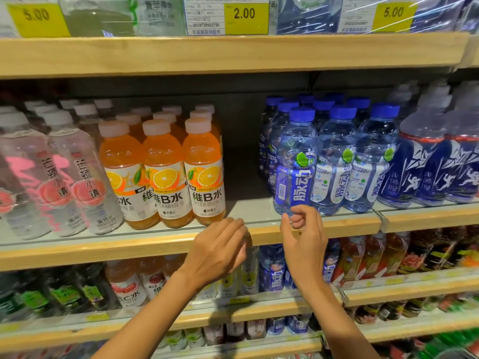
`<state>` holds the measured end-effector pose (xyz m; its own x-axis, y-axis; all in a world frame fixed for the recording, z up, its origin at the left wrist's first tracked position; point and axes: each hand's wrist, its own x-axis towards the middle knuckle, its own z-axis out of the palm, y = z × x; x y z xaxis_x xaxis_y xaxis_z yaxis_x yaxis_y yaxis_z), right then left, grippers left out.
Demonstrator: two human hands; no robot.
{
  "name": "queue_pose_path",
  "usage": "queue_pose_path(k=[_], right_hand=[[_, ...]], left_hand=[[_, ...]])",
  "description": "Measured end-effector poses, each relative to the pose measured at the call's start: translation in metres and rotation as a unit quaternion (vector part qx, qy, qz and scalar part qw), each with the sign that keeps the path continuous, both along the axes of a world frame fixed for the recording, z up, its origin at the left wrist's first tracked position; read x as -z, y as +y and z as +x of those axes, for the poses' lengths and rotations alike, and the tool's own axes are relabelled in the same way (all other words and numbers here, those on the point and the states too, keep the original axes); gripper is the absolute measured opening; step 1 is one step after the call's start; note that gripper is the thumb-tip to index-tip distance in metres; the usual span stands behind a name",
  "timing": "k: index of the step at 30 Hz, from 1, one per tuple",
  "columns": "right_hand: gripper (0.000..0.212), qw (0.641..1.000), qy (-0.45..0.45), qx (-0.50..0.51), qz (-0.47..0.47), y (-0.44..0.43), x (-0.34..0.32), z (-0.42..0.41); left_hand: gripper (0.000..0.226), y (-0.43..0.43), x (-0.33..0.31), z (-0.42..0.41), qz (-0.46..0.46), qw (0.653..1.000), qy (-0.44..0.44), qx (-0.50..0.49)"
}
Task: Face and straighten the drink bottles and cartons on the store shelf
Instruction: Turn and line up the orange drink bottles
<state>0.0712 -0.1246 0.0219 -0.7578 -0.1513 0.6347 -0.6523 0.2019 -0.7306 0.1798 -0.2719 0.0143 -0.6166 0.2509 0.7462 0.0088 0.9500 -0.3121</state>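
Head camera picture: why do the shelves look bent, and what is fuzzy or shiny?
Head view: the wide lens bows the wooden shelf edge and tilts the pink-label bottles at left; the orange bottles are sharp; the bottom-shelf drinks at right are smeared; glare streaks the plastic wrap at top right.

Glossy plastic bottles (pixel 295 161), wooden shelf (pixel 337 224)

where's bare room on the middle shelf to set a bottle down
One bare patch of shelf, between the orange bottles and the blue-capped bottles, front to back. Everywhere else on it, rows stand packed.
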Motion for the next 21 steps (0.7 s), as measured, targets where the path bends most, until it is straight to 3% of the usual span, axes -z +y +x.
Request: queue_pose_path(k=[6, 12, 21], right_hand=[[0.024, 0.989, -0.031, -0.142, 0.013, -0.04, -0.015, 0.022], [0.065, 0.964, -0.112, -0.226, 0.08, -0.09, -0.027, 0.024], [0.074, 0.966, -0.121, -0.218, 0.074, -0.121, -0.033, 0.026]], left_hand=[[0.035, -0.057, 0.013, 0.043, -0.064, 0.995, 0.016, -0.072], [0.043, -0.087, 0.014, 0.049, -0.162, 0.983, -0.003, -0.084], [0.043, -0.092, 0.021, 0.047, -0.223, 0.972, 0.011, -0.071]])
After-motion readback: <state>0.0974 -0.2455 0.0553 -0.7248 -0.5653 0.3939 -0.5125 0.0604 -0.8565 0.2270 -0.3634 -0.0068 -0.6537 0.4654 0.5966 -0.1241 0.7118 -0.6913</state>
